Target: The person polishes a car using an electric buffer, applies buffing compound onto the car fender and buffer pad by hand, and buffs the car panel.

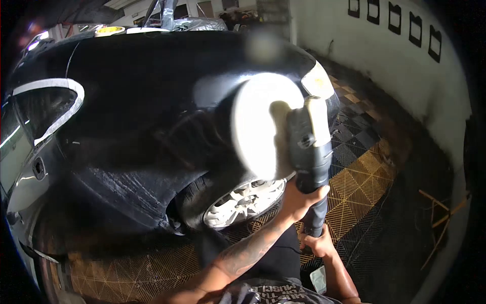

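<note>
Head view: black cylindrical polisher (309, 144) right of centre; long axis near vertical, round white pad (258, 126) facing left toward smooth black car panel (136, 106); left hand (301, 200) clamped around mid-body; right hand (319, 242) closed on lower end; silver spoked wheel (245, 205) below pad; ribbed tan-and-black floor tiles (359, 185), right.

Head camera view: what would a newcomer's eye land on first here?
Most likely the big, glaring white polishing pad just right of centre, in front of the dark car body, on a black polisher gripped by the left hand near its head and the right hand at its lower end. Next might come the silver wheel below the pad, and the yellow-and-black floor tiles to the right.
</note>
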The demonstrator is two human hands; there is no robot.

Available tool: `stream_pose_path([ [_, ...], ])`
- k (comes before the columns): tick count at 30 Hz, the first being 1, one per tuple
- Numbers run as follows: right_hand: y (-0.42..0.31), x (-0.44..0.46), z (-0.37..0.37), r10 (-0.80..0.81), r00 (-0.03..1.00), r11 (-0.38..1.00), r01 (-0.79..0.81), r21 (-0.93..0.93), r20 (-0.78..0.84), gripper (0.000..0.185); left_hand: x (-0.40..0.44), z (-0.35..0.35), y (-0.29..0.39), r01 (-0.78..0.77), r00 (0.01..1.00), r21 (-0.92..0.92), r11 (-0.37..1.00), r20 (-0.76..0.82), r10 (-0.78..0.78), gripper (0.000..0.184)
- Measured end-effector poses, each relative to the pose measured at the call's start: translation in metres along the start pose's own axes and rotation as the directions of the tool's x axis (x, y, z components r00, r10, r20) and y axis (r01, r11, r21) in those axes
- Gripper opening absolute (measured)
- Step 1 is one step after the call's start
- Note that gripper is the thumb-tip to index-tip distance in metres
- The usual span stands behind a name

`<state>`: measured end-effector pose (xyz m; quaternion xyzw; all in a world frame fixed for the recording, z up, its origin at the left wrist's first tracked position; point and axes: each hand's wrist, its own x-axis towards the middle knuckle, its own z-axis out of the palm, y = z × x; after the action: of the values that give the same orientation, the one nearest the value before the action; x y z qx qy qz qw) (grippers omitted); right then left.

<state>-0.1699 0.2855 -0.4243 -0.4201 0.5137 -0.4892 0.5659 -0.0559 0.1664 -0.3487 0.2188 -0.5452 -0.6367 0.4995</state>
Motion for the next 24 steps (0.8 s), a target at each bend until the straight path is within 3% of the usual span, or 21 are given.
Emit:
stream_pose_path([
  [4,0.004,0.0,0.002,0.06,0.992,0.981,-0.038,-0.191,0.111,0.026,-0.037,-0.022,0.016,-0.085,0.989,0.07,0.994,-0.112,0.092,0.036],
  [7,-0.018,0.002,0.01,0.013,0.984,0.941,0.048,-0.336,0.176,0.027,-0.058,-0.038,0.007,-0.198,0.966,-0.01,0.98,-0.174,0.194,0.059],
  [8,-0.016,0.003,0.01,-0.016,0.979,0.932,0.087,-0.351,0.201,0.027,-0.062,-0.033,0.007,-0.23,0.941,-0.016,0.973,-0.257,0.219,0.056],
  [12,-0.012,-0.003,0.001,0.048,0.985,0.941,0.012,-0.339,0.168,0.027,-0.052,-0.027,-0.001,-0.172,0.97,-0.007,0.985,-0.175,0.168,0.043],
  [14,-0.001,-0.007,-0.011,0.03,0.995,0.979,-0.011,-0.202,0.093,0.027,-0.038,-0.01,0.006,-0.078,0.989,-0.021,0.997,-0.126,0.075,0.025],
  [15,-0.003,-0.008,-0.017,0.153,0.986,0.978,-0.142,-0.152,0.065,0.025,-0.027,-0.005,0.0,-0.077,0.994,0.014,0.997,-0.077,0.078,0.026],
  [16,-0.003,-0.007,-0.024,0.102,0.992,0.993,-0.098,-0.059,0.079,0.021,-0.014,0.0,-0.007,-0.082,0.996,0.048,0.996,-0.028,0.083,0.027],
  [18,-0.005,0.0,-0.043,0.05,0.999,0.998,-0.05,-0.049,0.001,0.019,0.01,0.025,-0.01,-0.121,0.99,-0.017,0.993,-0.076,0.119,0.028],
  [21,-0.021,0.011,-0.063,0.047,0.997,0.998,-0.045,0.042,-0.054,0.024,0.045,0.045,-0.014,-0.078,0.996,-0.028,0.997,-0.036,0.077,0.03],
  [24,-0.033,0.01,-0.07,0.077,0.997,0.997,-0.077,0.02,-0.001,0.025,0.056,0.054,-0.015,-0.056,0.998,-0.07,0.996,-0.014,0.055,0.031],
])
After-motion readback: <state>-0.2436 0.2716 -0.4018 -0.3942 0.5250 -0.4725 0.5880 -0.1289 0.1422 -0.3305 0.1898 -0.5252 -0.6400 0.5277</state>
